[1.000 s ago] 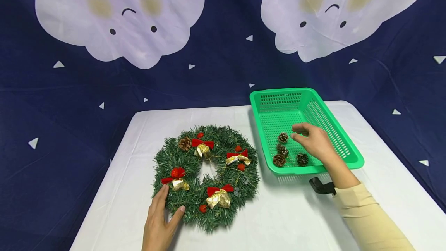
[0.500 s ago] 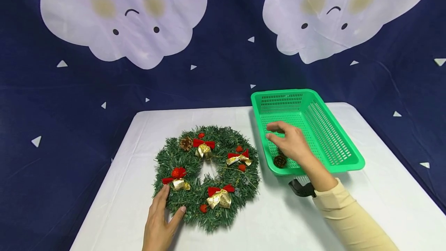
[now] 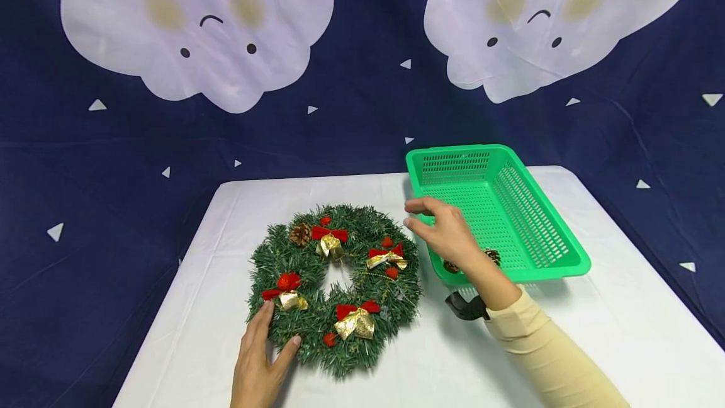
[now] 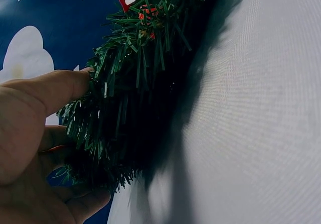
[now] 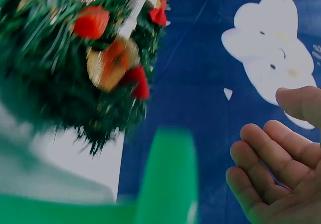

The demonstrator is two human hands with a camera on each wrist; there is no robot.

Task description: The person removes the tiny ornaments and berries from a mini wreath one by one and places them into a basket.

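A green wreath (image 3: 362, 345) lies on the table with red-and-gold bows, red berries and a brown pine cone (image 3: 300, 234) on its upper left. My left hand (image 3: 259, 357) rests against its lower left edge, fingers spread and fairly straight; the left wrist view shows thumb (image 4: 65, 86) and fingers touching the greenery. My right hand (image 3: 444, 232) hovers over the left rim of the green basket (image 3: 544, 206), fingers slightly bent. Nothing shows between them in the right wrist view. Pine cones (image 3: 493, 257) lie in the basket's near end, partly hidden by my right hand and wrist.
A white cloth covers the table (image 3: 187, 320). Behind it hangs a dark blue backdrop (image 3: 362, 80) with clouds and small white triangles. The basket's raised rim stands close to the wreath's right side. A black strap mount (image 3: 467, 306) sits under my right wrist.
My right hand has moved left, from above the basket's middle to its left rim, nearer the wreath. My left hand and the wreath stay where they were.
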